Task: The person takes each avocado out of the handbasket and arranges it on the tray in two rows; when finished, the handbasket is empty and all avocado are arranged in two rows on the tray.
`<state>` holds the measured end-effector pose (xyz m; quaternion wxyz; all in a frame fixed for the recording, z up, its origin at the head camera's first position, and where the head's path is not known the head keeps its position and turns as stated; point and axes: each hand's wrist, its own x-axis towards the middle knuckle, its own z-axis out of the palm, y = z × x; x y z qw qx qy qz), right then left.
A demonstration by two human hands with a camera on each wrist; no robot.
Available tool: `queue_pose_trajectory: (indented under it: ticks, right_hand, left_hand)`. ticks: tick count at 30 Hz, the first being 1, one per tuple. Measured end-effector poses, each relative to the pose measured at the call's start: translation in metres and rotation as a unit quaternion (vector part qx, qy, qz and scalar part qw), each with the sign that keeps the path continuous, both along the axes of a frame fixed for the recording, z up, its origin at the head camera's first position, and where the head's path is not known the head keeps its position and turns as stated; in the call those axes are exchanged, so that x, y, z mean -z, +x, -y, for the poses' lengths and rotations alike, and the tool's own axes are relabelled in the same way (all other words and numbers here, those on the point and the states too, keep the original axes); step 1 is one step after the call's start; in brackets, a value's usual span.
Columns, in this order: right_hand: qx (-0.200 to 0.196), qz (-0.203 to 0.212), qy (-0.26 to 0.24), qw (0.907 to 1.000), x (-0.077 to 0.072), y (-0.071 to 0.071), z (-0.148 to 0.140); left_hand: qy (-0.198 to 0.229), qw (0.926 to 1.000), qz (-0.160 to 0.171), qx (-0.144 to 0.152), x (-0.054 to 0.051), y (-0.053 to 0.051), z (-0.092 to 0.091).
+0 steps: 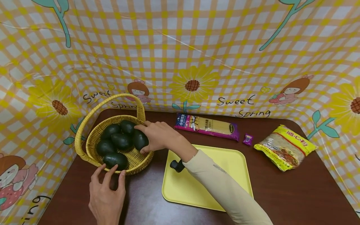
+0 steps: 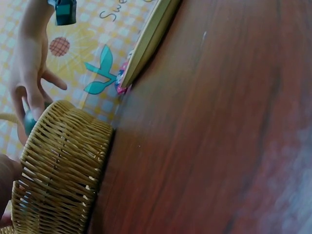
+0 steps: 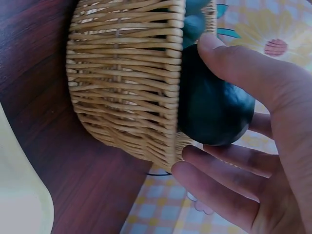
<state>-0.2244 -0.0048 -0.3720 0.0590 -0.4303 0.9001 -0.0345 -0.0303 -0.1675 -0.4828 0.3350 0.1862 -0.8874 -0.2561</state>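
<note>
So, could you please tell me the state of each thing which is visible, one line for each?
Basket: upright, handle raised
Right hand: fingers curled round one avocado
Held avocado: at the basket's rim
Other avocados: five, lying inside the basket
Left hand: fingers spread at the near rim
Yellow tray: flat, partly hidden by the sleeve
Noodle pack: flat, seems unopened
Purple packet: lying
Yellow bag: lying, seems unopened
</note>
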Motion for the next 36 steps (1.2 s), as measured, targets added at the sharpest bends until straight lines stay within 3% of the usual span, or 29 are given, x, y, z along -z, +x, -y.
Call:
queue_pose_trajectory:
  ticks: [11,21,36]
  right_hand:
    - [0.020,0.001,-0.086,0.9961,-0.009,0.012,-0.025]
    - [0.063,0.011,-0.151,0.9865,-0.005,0.028,-0.054]
    - [0.115,0.048,-0.133,0.9832,0.023,0.034,-0.086]
  left_hand:
    - [0.008,0.9999,0.004,-0.007,0.000,0.001,0.000]
    - [0.012,0.9999,0.004,-0.008,-0.001,0.002,0.000]
    - [0.011,0.9999,0.001,-0.001,-0.001,0.002,0.000]
